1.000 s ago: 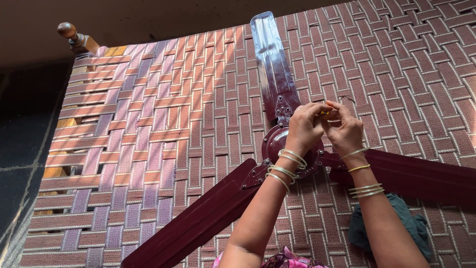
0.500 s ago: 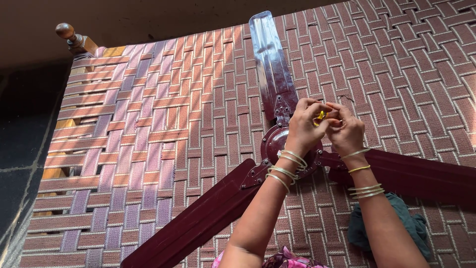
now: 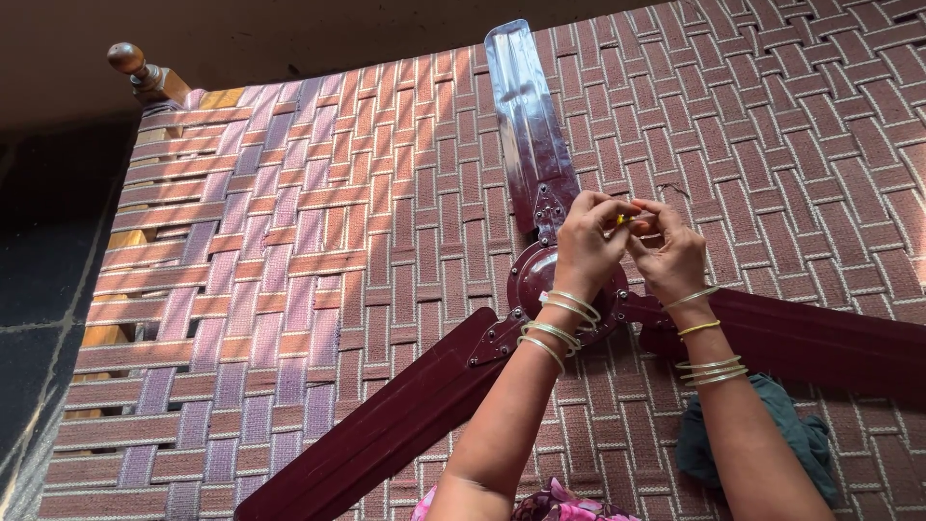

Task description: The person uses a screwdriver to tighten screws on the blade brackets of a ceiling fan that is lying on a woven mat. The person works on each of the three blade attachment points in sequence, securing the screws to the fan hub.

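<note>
A maroon ceiling fan (image 3: 540, 280) with three blades lies on a woven cot. One blade (image 3: 526, 125) points away from me, one runs to the lower left (image 3: 386, 429), one to the right (image 3: 820, 333). My left hand (image 3: 590, 243) and my right hand (image 3: 668, 249) meet just above the fan's round hub, fingertips pinched together on a small yellow object (image 3: 620, 220). Both wrists wear several thin bangles. What the yellow thing is cannot be made out; the hands hide most of it.
The cot's webbing (image 3: 289, 241) is woven of red-brown and purple straps. A turned wooden post (image 3: 140, 72) marks its far left corner. A dark teal cloth (image 3: 791, 434) lies under my right forearm. Dark floor (image 3: 39, 289) lies to the left.
My fingers have shifted slightly around the small yellow object above the hub. The fan and cloth have stayed in place.
</note>
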